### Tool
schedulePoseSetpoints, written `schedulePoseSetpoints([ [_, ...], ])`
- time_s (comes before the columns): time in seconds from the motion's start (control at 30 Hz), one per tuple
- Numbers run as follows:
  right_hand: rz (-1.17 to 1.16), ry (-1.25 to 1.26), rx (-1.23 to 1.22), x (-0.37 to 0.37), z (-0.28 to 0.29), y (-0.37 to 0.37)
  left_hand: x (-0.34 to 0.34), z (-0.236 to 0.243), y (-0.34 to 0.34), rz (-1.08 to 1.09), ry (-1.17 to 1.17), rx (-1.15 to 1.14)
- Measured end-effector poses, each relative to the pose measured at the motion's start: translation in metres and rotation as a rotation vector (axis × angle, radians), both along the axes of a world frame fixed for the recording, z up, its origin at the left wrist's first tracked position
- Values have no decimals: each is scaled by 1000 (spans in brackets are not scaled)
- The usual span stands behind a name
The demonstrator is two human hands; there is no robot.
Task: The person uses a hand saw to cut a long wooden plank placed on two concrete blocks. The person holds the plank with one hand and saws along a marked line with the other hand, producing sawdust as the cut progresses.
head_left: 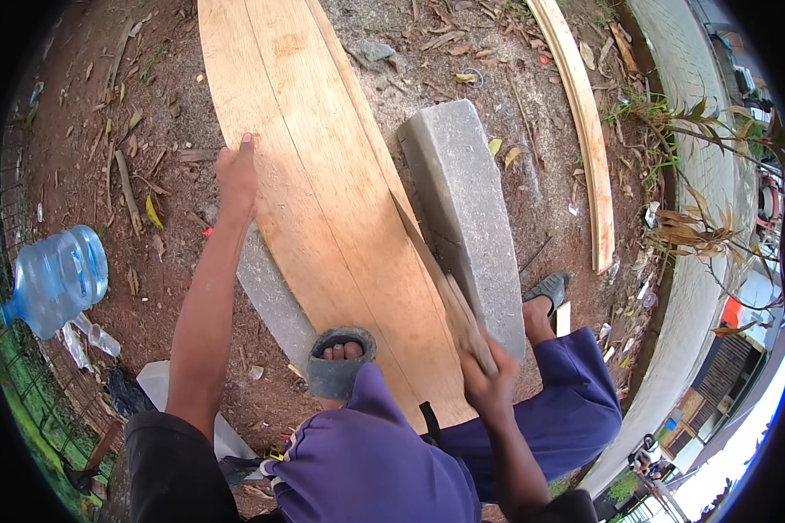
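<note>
In the head view, my left hand (pixel 238 179) clasped the left edge of the wooden board (pixel 323 192), thumb on top. My right hand (pixel 490 381) gripped the saw (pixel 460 312) by its handle, blade at the board's right edge, beside a grey block (pixel 475 192).

Jug (pixel 54 281) lies left — board (pixel 310 174) between — block (pixel 475 200) right.

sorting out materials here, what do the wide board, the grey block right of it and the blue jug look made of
Wide board: wood, apparently bare, with visible grain and a dull surface.
Grey block: probably concrete, unpainted by its look, with a matte, grainy face; stone can't be ruled out.
Blue jug: likely plastic, smooth and glossy, see-through with moulded ribs.
</note>
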State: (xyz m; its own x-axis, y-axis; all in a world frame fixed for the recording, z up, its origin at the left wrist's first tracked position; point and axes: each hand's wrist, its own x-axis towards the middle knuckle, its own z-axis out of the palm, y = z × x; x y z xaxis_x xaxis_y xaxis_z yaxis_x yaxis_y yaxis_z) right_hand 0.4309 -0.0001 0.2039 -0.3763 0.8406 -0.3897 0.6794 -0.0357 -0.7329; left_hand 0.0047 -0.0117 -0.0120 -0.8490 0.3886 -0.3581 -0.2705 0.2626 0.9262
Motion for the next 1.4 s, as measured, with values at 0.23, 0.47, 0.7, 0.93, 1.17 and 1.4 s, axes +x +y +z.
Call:
schedulePoseSetpoints([
  [0.23, 56, -9, 33, 1, 8, 2, -7, 4, -6, 16, -15, -91],
  [0.47, -43, -15, -47, 24, 25, -23, 0, 8, -6, -2, 6, -89],
  [0.7, -22, 21, -58, -27, -17, 15, 3, 6, -8, -7, -3, -44],
  [0.93, -5, -50, -24, 48, 41, -44, 2, 16, -5, 30, 4, -44],
  [1.17, 29, 237, 274, -88, -75, 29, -2, -6, -1, 28, 116, -75],
  [1.4, 154, 180, 404, -91, 18, -4, -10, -8, -13, 24, 72, -82],
])
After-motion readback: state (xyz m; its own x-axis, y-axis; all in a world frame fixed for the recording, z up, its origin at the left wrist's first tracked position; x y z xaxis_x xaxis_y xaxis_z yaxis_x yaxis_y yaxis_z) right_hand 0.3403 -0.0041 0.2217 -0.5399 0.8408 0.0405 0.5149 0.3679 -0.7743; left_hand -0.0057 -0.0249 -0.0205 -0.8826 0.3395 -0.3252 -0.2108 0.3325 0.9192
